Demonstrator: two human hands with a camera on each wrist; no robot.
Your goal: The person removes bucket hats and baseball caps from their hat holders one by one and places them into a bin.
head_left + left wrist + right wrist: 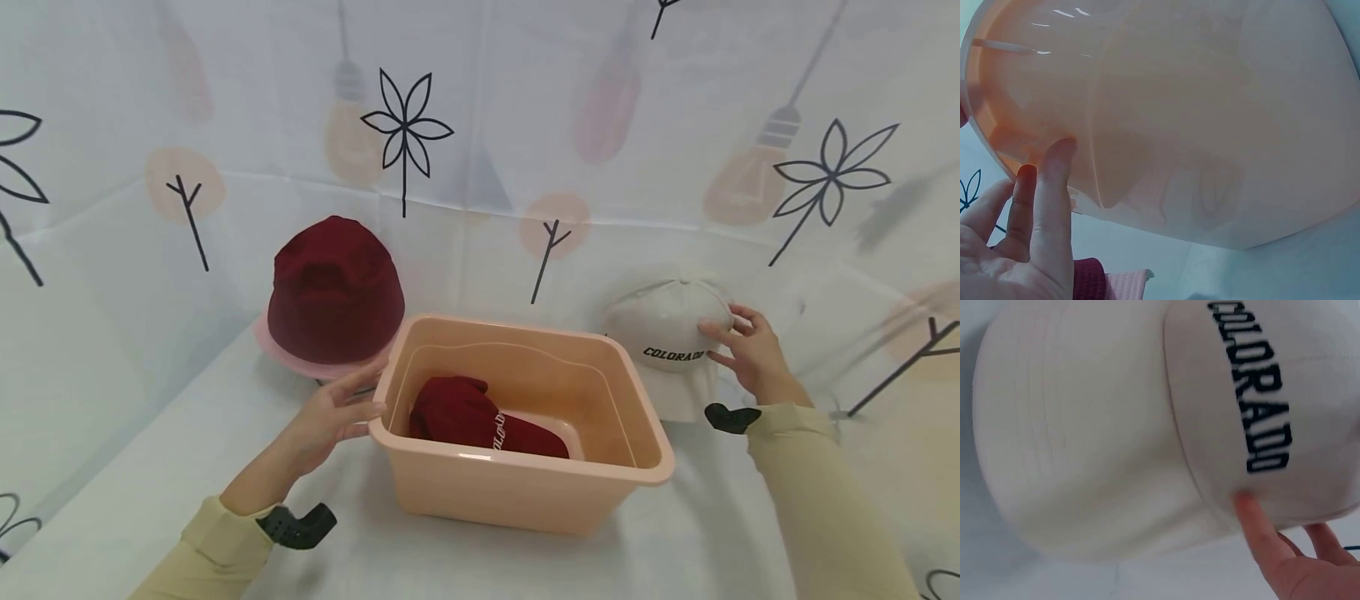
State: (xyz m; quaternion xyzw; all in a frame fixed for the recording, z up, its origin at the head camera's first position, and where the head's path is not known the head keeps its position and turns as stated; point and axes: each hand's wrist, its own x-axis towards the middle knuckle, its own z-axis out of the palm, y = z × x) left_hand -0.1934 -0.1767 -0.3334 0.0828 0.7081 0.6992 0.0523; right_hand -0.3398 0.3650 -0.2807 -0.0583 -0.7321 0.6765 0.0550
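A peach plastic tub (517, 492) stands in the middle of the table with a dark red cap (457, 412) lying inside it. At the tub's left rim my left hand (326, 417) touches the plastic with extended, spread fingers. Its fingertips rest against the outer wall in the left wrist view. A cream baseball cap (667, 325) lettered COLORADO sits to the right of the tub. My right hand (753, 354) touches that cap's right side with its fingers spread. In the right wrist view the thumb (1257, 519), blurred, lies by the last letter, and other fingers are partly hidden behind the cap's edge.
Behind and left of the tub stands a dark red bucket hat (333, 292), with a pink brim (266, 337) beneath it. A patterned white curtain (480, 150) hangs behind the white tabletop (360, 558).
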